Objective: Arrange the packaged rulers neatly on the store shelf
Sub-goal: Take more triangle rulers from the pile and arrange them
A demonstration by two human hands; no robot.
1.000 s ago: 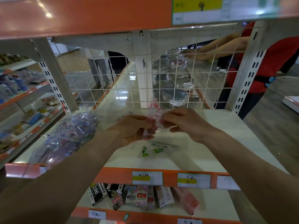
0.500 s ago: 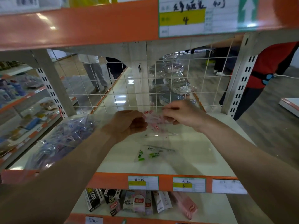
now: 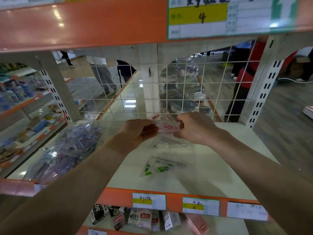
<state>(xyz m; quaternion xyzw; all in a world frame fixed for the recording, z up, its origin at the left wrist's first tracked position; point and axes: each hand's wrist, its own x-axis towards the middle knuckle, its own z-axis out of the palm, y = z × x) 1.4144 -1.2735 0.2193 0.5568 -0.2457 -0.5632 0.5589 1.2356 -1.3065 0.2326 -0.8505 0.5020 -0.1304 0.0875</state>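
Observation:
Both hands reach deep over the white shelf (image 3: 211,167). My left hand (image 3: 137,131) and my right hand (image 3: 193,127) pinch the two ends of a clear ruler packet with pink print (image 3: 165,125), held just above the shelf near the wire back grid. Under it lies a clear packet (image 3: 169,144) flat on the shelf. Nearer the front edge lies a clear ruler packet with green print (image 3: 159,167). A big clear bag full of packaged rulers (image 3: 67,150) rests at the shelf's left.
A white wire grid (image 3: 135,92) closes the shelf's back. An orange shelf edge with a price label (image 3: 198,16) hangs overhead. Price tags (image 3: 149,200) line the front edge; small boxes (image 3: 142,217) stand on the lower shelf. People stand behind the grid.
Both hands carried the pink-printed packet farther back towards the wire grid and lower to the shelf. The green-printed packet has stayed put.

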